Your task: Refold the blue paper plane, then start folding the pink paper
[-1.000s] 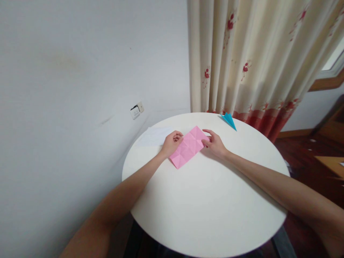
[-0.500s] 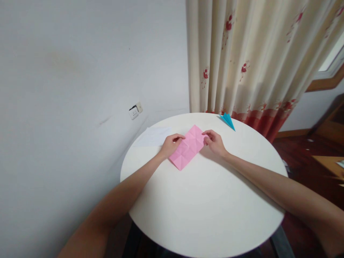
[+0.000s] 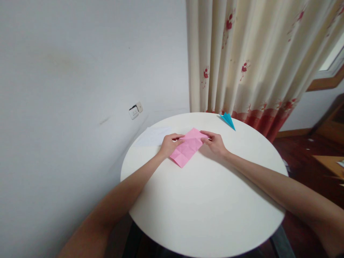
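A pink sheet of creased paper [image 3: 188, 147] is held between my two hands over the white table. My left hand [image 3: 171, 144] pinches its left edge, thumb over the paper. At the right corner, my right hand [image 3: 213, 141] grips the sheet between thumb and fingers. Fold lines cross the paper, and its surface bends along the middle. Parts of both edges are hidden behind my fingers.
The round white table [image 3: 206, 208] stands against the wall. White paper [image 3: 152, 137] lies at its back left, and a blue folded paper plane [image 3: 228, 121] at its back right. A flowered curtain [image 3: 242, 53] hangs behind, and a wall socket [image 3: 133, 112] is at the left.
The pink paper has bent more along its middle crease, its near corner lifting slightly. My right thumb and fingers have shifted a little to the left on its edge.
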The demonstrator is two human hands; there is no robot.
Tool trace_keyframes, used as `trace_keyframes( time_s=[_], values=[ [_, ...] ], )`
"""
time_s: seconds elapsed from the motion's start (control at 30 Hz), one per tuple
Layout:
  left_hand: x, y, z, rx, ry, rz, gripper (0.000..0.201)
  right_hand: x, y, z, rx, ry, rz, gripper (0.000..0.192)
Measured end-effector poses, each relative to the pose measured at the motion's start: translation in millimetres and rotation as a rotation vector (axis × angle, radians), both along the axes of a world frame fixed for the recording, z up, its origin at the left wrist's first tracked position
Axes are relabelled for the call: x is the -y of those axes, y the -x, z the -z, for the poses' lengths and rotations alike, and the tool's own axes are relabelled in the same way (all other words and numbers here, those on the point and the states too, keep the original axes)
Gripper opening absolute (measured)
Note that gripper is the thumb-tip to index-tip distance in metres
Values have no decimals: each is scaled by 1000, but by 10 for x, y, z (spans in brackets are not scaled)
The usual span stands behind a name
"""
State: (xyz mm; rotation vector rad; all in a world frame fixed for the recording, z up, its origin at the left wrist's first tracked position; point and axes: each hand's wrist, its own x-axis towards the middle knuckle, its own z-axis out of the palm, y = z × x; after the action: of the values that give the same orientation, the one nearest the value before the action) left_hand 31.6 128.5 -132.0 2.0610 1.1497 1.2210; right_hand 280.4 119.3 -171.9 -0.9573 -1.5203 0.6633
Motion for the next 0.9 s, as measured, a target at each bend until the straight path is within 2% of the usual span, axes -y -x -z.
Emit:
trace_keyframes(
  time_s=[0.2,0.37,0.47,0.63,0.77,0.9],
  values=[
    [-24,16,46,-33,-82,-4,17,21,18,-31,11,-17,19,28],
    [-55,33,46,-33,-143,-40,14,23,30,-33,-47,-9,16,49],
    [-63,30,40,21,-76,-57,15,32,33,-40,-61,-11,-38,53],
    [-57,9,60,121,87,-7,29,48,49,-63,-116,8,-65,56],
    [-48,1,73,172,119,46,36,82,64,-97,-173,149,-57,67],
    [-45,16,71,222,138,104,59,106,61,-113,-188,200,-40,68]
  ],
)
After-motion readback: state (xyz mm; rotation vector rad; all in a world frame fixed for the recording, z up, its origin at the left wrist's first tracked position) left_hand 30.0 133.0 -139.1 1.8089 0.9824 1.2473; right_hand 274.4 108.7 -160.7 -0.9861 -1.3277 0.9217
